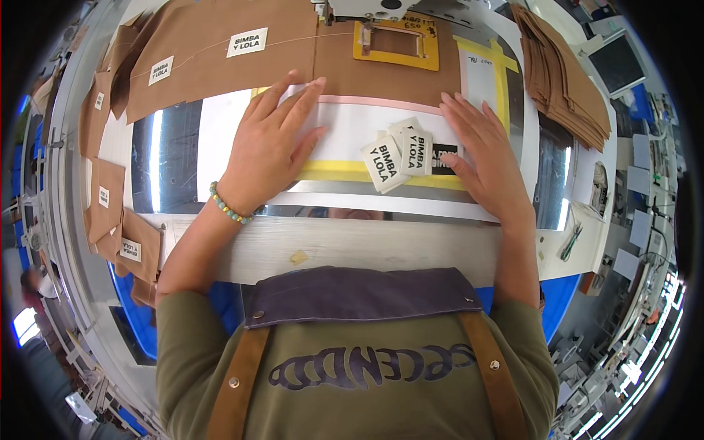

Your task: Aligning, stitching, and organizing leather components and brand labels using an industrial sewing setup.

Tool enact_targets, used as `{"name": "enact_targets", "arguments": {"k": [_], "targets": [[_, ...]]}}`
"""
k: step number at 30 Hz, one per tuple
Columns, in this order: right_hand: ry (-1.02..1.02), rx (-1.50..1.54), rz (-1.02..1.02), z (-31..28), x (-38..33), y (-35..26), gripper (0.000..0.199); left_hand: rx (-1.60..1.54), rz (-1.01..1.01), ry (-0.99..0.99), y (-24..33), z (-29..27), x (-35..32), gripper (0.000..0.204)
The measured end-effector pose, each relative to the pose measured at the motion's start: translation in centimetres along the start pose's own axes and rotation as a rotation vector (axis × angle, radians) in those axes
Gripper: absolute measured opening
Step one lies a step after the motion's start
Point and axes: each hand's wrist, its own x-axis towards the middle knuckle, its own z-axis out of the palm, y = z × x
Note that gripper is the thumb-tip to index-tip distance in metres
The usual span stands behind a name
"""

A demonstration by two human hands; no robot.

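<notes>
A brown fabric panel [385,82] lies flat at the far middle of the work surface, its near edge along a pink strip. My left hand [273,139] rests with fingers stretched and slightly spread, the tips on the brown fabric near that edge. My right hand [480,154] lies open too, its fingertips at the panel's right near corner and its thumb by a pile of white printed labels [392,158]. A yellow rectangular frame [362,45] sits on the panel under the sewing machine head [367,9]. A pale thread runs left across the joined brown pieces, which carry white labels [247,42].
Stacked brown pieces [561,81] stand at the far right. Thread snips [570,243] lie on the right of the table. Labelled brown pieces [110,192] hang down the left side. Yellow tape [341,170] borders the white template. A screen [614,62] is beyond the stack.
</notes>
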Motion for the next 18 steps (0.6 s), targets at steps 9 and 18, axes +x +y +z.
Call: {"name": "enact_targets", "arguments": {"k": [9,18], "targets": [[0.023,-0.037,-0.030,-0.31,-0.32,-0.23,0.065,0.062,0.032,0.018,0.20,0.05,0.12,0.056],[0.131,-0.039,-0.063,-0.08,-0.45,0.25,0.055,0.061,0.054,0.054,-0.04,0.33,0.39,0.047]]}}
